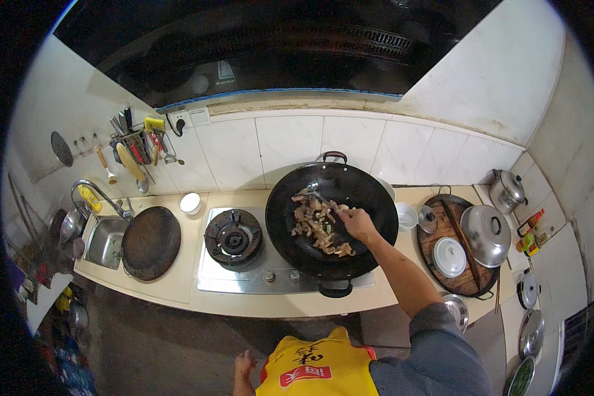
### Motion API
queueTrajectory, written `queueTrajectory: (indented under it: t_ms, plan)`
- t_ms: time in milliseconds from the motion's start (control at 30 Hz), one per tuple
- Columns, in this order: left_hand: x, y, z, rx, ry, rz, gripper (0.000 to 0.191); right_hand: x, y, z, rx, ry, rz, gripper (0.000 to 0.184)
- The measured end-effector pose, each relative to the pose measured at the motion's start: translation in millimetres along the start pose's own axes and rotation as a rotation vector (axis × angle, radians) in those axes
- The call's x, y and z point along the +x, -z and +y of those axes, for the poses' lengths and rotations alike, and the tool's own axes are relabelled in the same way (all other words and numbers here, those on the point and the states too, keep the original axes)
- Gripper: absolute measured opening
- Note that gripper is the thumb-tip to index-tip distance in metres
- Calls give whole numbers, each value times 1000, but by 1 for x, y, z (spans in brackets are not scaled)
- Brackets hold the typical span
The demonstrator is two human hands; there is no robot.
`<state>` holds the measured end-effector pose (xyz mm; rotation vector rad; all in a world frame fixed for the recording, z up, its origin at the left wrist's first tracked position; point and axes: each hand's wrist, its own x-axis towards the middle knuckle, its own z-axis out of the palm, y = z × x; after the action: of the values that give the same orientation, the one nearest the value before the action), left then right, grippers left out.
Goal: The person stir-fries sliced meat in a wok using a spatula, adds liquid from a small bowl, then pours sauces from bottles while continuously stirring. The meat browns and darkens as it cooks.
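A large black wok [376, 208] with two looped handles stands over the right side of the steel gas hob [213, 282]. Sliced meat with pale pieces [309, 222] lies spread across the wok's bottom. My right hand [359, 225] reaches in from the right, above the food. It is closed around the handle of a metal cooking utensil [318, 194], probably a spatula, whose end touches the upper part of the food. My left hand [245, 364] hangs low beside the yellow apron [309, 356], away from the counter. Its fingers are too small and dim to read.
Left of the wok is a bare burner [235, 237], then a white cup [190, 203], a dark round board or lid [153, 242] and the sink [106, 242]. To the right, a round wooden board [440, 208] carries a domed metal lid [485, 235] and a white lidded bowl [449, 257].
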<state>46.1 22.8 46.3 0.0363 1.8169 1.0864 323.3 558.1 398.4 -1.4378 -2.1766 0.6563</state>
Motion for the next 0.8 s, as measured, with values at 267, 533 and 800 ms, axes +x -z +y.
queueTrajectory:
  t_ms: [267,533,800]
  plan:
    - [-22,36,6,147,176,-54,37,-91,76,6,-427,18,-216,35]
    - [-8,71,-54,390,379,-109,38,-182,114,-34,-321,-242,-339,42]
    - [77,60,-8,296,75,-77,39,-46,6,-34,-215,-154,102,34]
